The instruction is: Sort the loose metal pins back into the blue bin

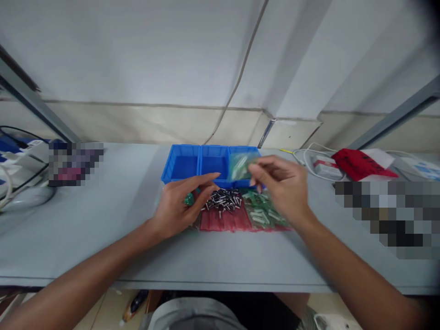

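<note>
Pinched in the fingertips of my right hand is a small clear green-tinted plastic bag with pale pieces inside. It hangs in front of the right compartment of the blue bins. My left hand hovers over the left side of the goods, fingers stretched out and thumb apart, holding nothing. Below it, partly hidden, shows something green. Between my hands lies a pile of silver screws on red plastic bags. Several more green-tinted bags with pale cylindrical pieces lie beneath my right hand.
The blue bins stand near the back of the grey table, before the wall. White adapters and cables sit at the left. On the right are a red bag, a white box and a white cable. Blurred patches cover items on both sides.
</note>
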A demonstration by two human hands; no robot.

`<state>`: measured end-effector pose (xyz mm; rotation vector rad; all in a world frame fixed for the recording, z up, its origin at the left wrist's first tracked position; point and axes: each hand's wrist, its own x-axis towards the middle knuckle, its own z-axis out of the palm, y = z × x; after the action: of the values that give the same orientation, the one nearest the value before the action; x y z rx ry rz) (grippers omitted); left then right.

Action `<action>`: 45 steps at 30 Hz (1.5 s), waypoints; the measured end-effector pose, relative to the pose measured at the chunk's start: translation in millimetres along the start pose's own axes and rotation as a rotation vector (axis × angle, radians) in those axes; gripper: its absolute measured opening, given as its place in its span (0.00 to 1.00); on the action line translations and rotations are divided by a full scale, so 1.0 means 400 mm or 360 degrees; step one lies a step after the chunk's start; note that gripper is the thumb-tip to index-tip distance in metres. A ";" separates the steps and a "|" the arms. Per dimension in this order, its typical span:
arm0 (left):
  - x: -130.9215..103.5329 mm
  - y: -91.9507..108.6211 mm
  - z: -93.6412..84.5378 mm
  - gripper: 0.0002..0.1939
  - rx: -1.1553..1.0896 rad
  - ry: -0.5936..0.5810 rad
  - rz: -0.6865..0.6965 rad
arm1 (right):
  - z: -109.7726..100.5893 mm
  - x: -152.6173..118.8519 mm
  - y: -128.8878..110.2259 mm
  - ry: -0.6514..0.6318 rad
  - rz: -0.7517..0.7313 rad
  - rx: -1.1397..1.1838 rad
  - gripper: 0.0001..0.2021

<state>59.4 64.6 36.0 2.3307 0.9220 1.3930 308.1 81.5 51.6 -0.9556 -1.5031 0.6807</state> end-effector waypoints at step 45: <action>0.035 -0.111 -0.061 0.15 0.0550 -0.0495 0.0111 | 0.099 -0.090 -0.025 -0.1061 -0.1101 -0.1062 0.18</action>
<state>26.1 105.3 34.7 2.7532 1.0600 0.9081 267.1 49.6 35.4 -0.6041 -2.5725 -0.0551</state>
